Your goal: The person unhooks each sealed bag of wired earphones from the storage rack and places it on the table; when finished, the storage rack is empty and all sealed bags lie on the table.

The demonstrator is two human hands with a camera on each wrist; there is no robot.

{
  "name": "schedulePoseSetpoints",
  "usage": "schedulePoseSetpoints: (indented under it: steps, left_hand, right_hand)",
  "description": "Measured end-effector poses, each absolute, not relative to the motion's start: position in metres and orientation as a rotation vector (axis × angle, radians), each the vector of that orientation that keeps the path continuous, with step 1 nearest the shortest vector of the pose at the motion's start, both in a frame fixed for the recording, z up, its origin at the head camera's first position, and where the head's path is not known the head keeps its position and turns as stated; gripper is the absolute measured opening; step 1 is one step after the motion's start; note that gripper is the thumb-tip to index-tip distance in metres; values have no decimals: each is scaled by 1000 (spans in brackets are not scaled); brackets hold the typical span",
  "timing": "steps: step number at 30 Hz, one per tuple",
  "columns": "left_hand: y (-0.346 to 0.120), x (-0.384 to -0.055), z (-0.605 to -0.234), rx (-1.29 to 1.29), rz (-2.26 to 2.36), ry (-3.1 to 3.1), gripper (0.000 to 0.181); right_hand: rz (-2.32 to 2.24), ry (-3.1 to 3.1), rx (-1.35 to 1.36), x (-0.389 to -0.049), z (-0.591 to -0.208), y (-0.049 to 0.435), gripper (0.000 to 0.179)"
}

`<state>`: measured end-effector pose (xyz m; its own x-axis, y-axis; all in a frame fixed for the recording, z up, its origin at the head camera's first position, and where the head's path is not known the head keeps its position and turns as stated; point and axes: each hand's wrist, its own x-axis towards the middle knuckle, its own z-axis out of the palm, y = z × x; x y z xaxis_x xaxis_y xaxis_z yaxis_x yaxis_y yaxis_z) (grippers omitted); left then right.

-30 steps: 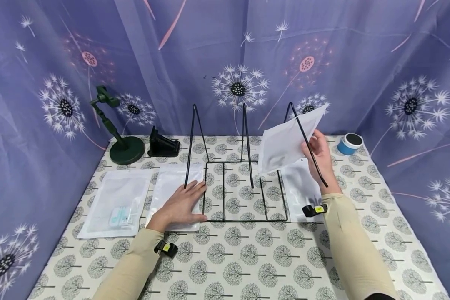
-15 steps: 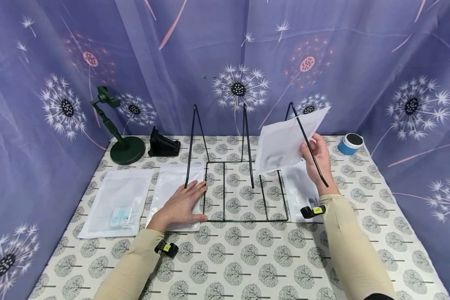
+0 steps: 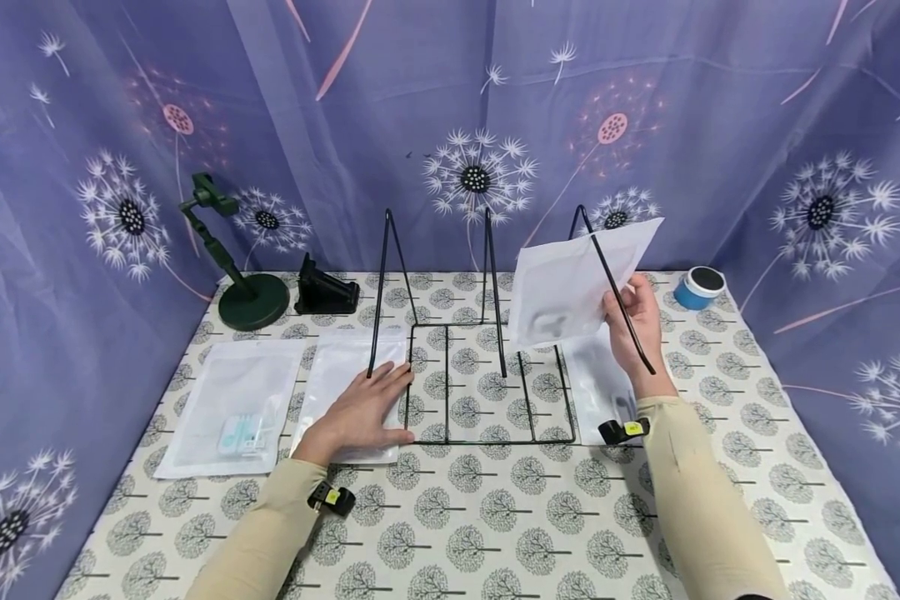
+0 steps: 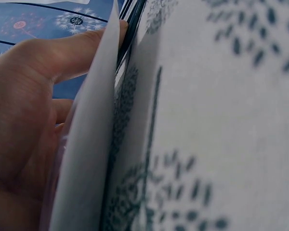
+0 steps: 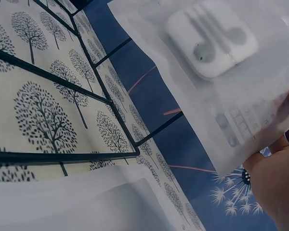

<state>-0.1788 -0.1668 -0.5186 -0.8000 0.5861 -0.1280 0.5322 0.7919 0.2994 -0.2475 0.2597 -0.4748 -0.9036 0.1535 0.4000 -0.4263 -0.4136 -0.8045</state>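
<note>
My right hand (image 3: 637,325) pinches the right edge of a white zip bag (image 3: 558,287), raised at a tilt between the middle and right uprights of a black wire rack (image 3: 487,442). A white case with earphones (image 5: 212,41) shows through the bag in the right wrist view. My left hand (image 3: 363,412) lies with fingers spread over a second white zip bag (image 3: 348,354), its fingertips at the rack's left side. Its thumb (image 4: 77,53) reaches the bag's edge beside the black wire in the left wrist view.
At far left lies another zip bag (image 3: 251,375) with a pale blue and white item in it. One more bag (image 3: 596,392) lies partly under the rack's right side. Behind are a dark green stand (image 3: 255,300), a black holder (image 3: 326,292) and a blue jar (image 3: 696,292).
The raised bag has moved slightly down and to the left and swung to face the camera more. My right hand has shifted down a little with it; the left has stayed in place.
</note>
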Motion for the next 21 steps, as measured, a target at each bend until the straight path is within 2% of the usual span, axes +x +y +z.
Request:
schedulePoseSetpoints:
  steps: [8, 21]
  left_hand:
    - [-167, -178, -518, 882, 377, 2773, 102]
    - [-166, -177, -516, 885, 379, 2776, 101]
  right_hand:
    - [2389, -1382, 410, -242, -473, 258, 27]
    - [2435, -1320, 472, -234, -471, 259, 33]
